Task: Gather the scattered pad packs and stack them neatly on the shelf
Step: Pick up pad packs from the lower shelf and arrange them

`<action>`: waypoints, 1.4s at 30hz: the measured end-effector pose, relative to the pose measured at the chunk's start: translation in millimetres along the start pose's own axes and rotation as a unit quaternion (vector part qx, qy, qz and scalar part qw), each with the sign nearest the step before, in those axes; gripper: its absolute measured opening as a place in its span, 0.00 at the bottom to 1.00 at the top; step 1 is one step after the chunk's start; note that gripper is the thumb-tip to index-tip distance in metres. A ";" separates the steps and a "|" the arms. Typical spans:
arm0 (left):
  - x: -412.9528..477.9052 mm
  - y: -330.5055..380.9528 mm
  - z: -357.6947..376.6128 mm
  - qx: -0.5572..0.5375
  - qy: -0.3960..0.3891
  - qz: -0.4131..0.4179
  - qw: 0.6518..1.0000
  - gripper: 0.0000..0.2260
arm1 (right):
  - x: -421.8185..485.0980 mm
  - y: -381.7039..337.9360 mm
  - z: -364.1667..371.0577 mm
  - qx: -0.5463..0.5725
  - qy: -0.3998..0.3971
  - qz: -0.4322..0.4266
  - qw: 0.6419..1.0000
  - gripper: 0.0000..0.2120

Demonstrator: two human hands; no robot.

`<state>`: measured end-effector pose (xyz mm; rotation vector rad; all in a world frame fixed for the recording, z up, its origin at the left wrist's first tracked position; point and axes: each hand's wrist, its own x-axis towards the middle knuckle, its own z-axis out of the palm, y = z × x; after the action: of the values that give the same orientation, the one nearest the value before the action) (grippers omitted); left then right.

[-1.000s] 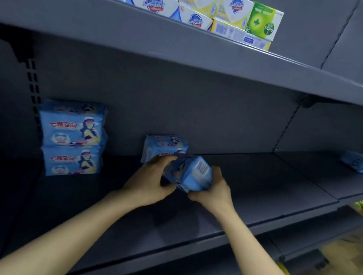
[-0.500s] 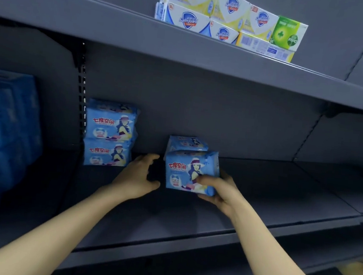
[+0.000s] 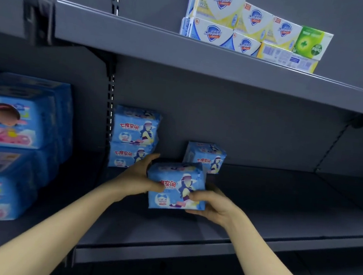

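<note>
Both hands hold one soft light-blue plastic pad pack (image 3: 177, 186) with red letters and a drawn girl on its front, upright, in front of the grey metal shelf board (image 3: 280, 204). The left hand (image 3: 138, 177) grips its left side, fingers curled over the top corner, and the right hand (image 3: 213, 203) grips the lower right corner, thumb on the front. Just behind it a single same pack (image 3: 205, 157) stands at the back wall, and to the left a stack of two such packs (image 3: 134, 137) stands beside the slotted upright. I judge the main risk is in the placing: the pack is soft and slippery, so if it is set crooked on another pack it may slide off or push the single pack over.
</note>
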<state>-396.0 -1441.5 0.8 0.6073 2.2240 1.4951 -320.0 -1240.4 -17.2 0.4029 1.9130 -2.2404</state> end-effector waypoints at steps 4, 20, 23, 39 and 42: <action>-7.9 -5.6 -11.5 -0.043 0.038 0.001 0.998 0.33 | 7.9 -4.0 14.1 -0.032 -0.004 0.000 0.999 0.20; -10.0 -19.3 -32.5 0.099 0.188 0.010 0.977 0.32 | 23.0 -24.0 83.1 -0.445 0.116 -0.185 0.869 0.41; -8.0 -17.5 -34.3 0.157 0.215 0.017 0.964 0.31 | 24.7 -23.1 91.8 -0.492 0.123 -0.204 0.838 0.35; -6.1 -13.8 -35.4 0.233 0.267 0.013 0.935 0.30 | 42.6 -17.5 108.7 -0.552 0.117 -0.238 0.791 0.29; -9.4 -14.3 -36.6 0.243 0.264 0.024 0.933 0.27 | 45.1 -15.6 110.3 -0.564 0.113 -0.237 0.783 0.29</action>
<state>-410.0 -1479.3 1.2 0.4262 3.0627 1.2258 -378.0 -1344.4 -0.9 -0.0308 3.2665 -0.7817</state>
